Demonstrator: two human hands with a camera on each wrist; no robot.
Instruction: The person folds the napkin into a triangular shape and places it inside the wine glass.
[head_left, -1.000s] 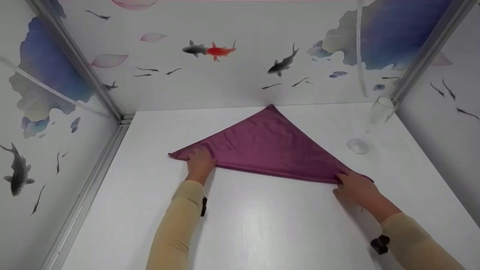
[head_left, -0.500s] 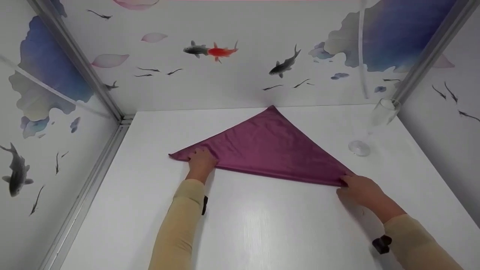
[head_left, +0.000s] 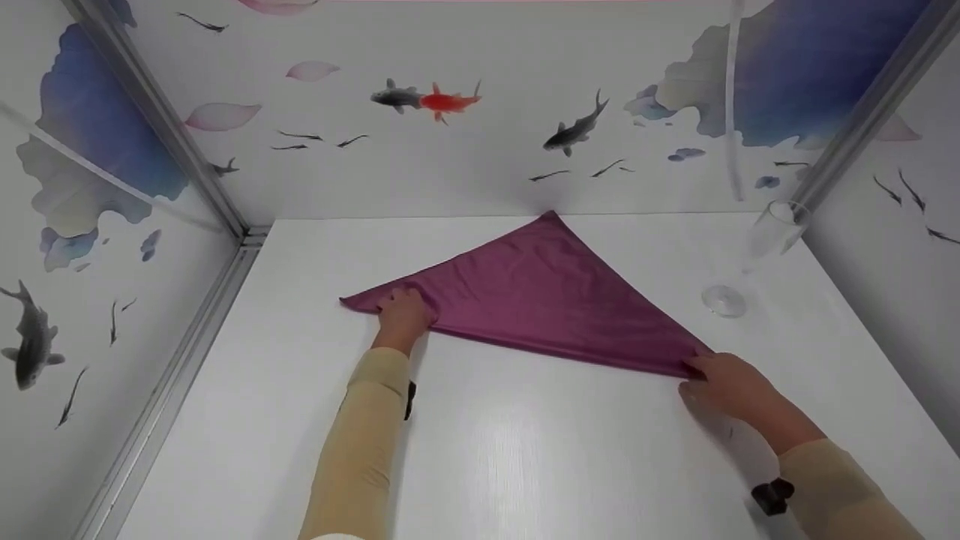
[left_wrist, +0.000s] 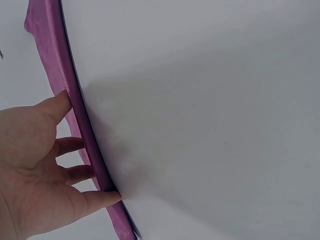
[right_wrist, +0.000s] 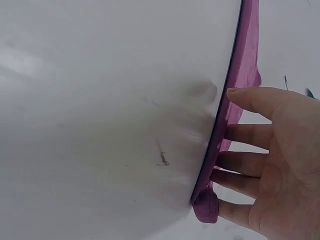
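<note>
A plum-coloured satin napkin (head_left: 555, 300), folded into a triangle, lies on the white table with its point towards the back wall. On its left end rests my left hand (head_left: 403, 315), fingers on top, the cloth slightly bunched beside them. In the left wrist view the spread fingers (left_wrist: 102, 200) touch the folded edge. My right hand (head_left: 735, 386) is at the right corner and covers its tip, fingers on the cloth and thumb by the long front edge. The right wrist view shows those fingers (right_wrist: 240, 162) fairly straight against the fold.
A clear stemmed glass (head_left: 780, 229) stands upright at the back right, beyond my right hand. White panels with painted fish and petals enclose the table (head_left: 480, 450) at the back and sides. A metal rail (head_left: 187, 337) runs along the left.
My right hand has slid slightly outward and towards me along the napkin's edge; the corner tip that showed past it is now covered. My left hand stays on the left end.
</note>
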